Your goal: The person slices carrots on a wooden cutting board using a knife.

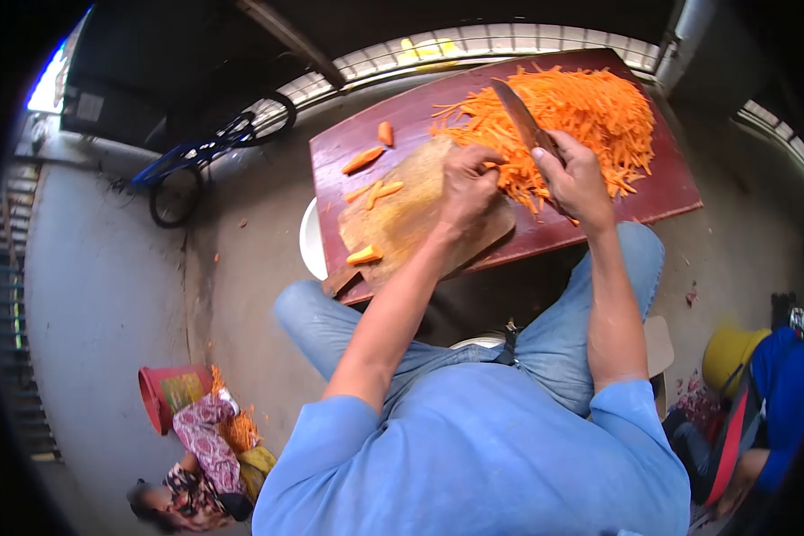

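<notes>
My right hand [573, 174] is wrapped round a knife [523, 118], whose blade points up and left over a large heap of orange shreds [590, 116], apparently cut carrot. My left hand [470, 188] is over the right part of a wooden cutting board [402, 214], its fingers curled at the heap's edge; what they grip is too small to make out. Thin carrot pieces [384, 191] and a thicker chunk [364, 255] lie on the board. Two more carrot pieces, one long [363, 161] and one short [385, 134], rest on the red table [348, 134].
Under the table's left edge shows a white round object [312, 239]. A blue bicycle [207, 147] stands at upper left. At lower left, a person [207, 456] is beside a red bucket [163, 397]; another person [782, 402] is near a yellow container [731, 357] at right.
</notes>
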### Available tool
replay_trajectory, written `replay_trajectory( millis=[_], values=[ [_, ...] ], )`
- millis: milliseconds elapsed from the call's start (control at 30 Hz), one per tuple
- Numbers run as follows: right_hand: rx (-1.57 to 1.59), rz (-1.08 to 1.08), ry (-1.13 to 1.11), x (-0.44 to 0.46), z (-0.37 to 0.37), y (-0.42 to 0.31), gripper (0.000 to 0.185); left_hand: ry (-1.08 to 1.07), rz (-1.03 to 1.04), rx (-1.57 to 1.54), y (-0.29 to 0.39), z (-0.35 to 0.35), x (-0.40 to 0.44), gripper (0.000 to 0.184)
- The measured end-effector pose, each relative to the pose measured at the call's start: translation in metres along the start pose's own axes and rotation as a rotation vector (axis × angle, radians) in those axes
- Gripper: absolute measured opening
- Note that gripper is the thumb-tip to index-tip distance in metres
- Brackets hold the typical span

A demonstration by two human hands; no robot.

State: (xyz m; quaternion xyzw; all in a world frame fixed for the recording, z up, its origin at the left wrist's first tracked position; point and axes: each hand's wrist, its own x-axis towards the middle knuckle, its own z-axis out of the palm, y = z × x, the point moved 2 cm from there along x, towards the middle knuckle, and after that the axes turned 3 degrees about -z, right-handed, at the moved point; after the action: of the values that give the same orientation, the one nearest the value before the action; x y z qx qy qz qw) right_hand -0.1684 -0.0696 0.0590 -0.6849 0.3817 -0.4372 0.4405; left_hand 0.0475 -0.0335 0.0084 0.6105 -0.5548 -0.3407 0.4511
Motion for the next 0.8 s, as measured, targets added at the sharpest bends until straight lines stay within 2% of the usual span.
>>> replay_trajectory(
  millis=[67,167,300,367,400,467,567,667,800],
  values=[
    [-0.017,-0.034,-0.012,-0.001,0.004,-0.002,0.026,0.032,0.345,0.129,0.009,-0.01,-0.005,0.024],
    [-0.001,-0.153,0.012,-0.004,0.012,-0.001,0.026,0.095,0.363,0.282,-0.008,-0.049,0.005,0.026],
    [-0.13,-0.168,-0.051,-0.007,0.015,-0.012,0.027,0.268,0.148,0.582,-0.053,-0.149,0.024,0.026],
    [-0.124,-0.194,-0.054,-0.008,0.02,-0.011,0.028,0.242,0.016,0.67,-0.082,-0.198,0.022,0.028],
    [-0.123,-0.206,-0.053,-0.009,0.022,-0.012,0.028,0.107,-0.133,0.72,-0.094,-0.219,0.02,0.031],
    [-0.124,-0.199,-0.062,-0.011,0.023,-0.019,0.028,-0.078,-0.28,0.697,-0.098,-0.245,0.004,0.031],
    [-0.15,-0.177,-0.088,-0.012,0.025,-0.024,0.028,-0.083,-0.328,0.501,-0.116,-0.26,-0.011,0.031],
    [-0.176,-0.171,-0.118,-0.013,0.029,-0.022,0.028,0.097,-0.182,0.577,-0.126,-0.259,-0.017,0.031],
    [-0.179,-0.18,-0.124,-0.013,0.033,-0.02,0.028,0.071,0.003,0.773,-0.073,-0.22,-0.026,0.037]
  ],
)
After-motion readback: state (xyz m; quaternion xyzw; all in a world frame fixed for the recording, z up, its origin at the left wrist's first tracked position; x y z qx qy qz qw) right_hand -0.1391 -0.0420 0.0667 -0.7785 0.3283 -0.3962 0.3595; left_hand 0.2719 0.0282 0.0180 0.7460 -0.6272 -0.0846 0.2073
